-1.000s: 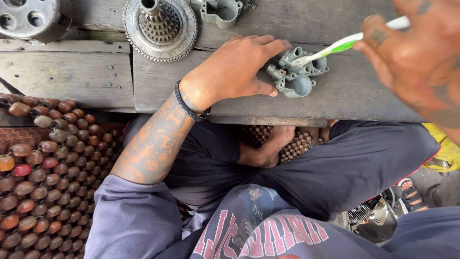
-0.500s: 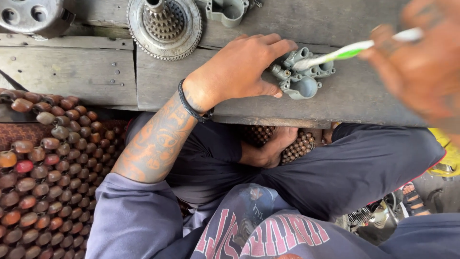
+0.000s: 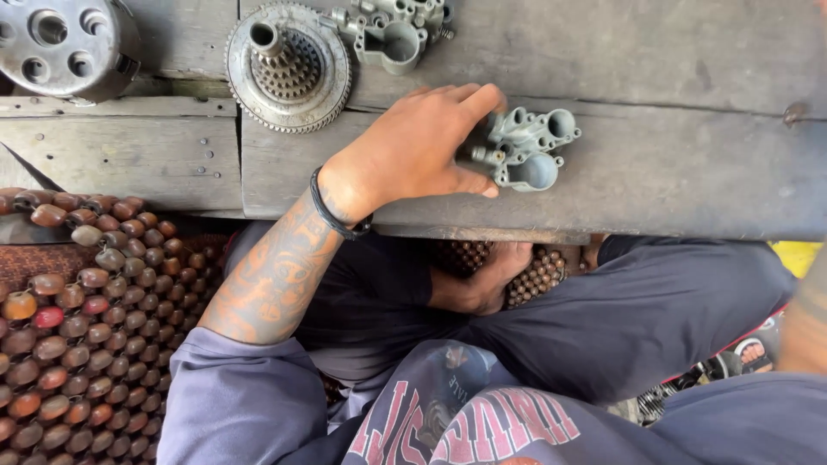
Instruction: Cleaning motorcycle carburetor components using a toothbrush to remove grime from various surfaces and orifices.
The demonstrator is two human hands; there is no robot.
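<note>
On the grey wooden worktop (image 3: pixel 672 164), slightly to the 1 o'clock side of the picture's centre, a small grey metal carburettor body (image 3: pixel 524 148) lies near the front edge. Its long axis runs roughly from 8 o'clock to 2 o'clock, with two open round bores at the 2 o'clock end and a cup-shaped opening facing 5 o'clock. The left hand (image 3: pixel 412 148) reaches in from 7 o'clock and grips the body's 9 o'clock end: the fingers (image 3: pixel 469 95) curl over its top, and the thumb presses along its lower side. A black band circles the tattooed wrist. The right hand is mostly out of view; only a blurred strip of forearm (image 3: pixel 808 320) shows at the 3 o'clock edge, so its grip cannot be told.

At 11 o'clock from the carburettor body rests a round toothed clutch plate (image 3: pixel 289 67) with an upright hollow shaft. Just beside it, toward 12 o'clock, sits a second carburettor casting (image 3: pixel 392 30). A drum with round holes (image 3: pixel 65 43) lies at the far 10 o'clock corner. A wooden beaded seat mat (image 3: pixel 73 319) fills the 8 o'clock side.
</note>
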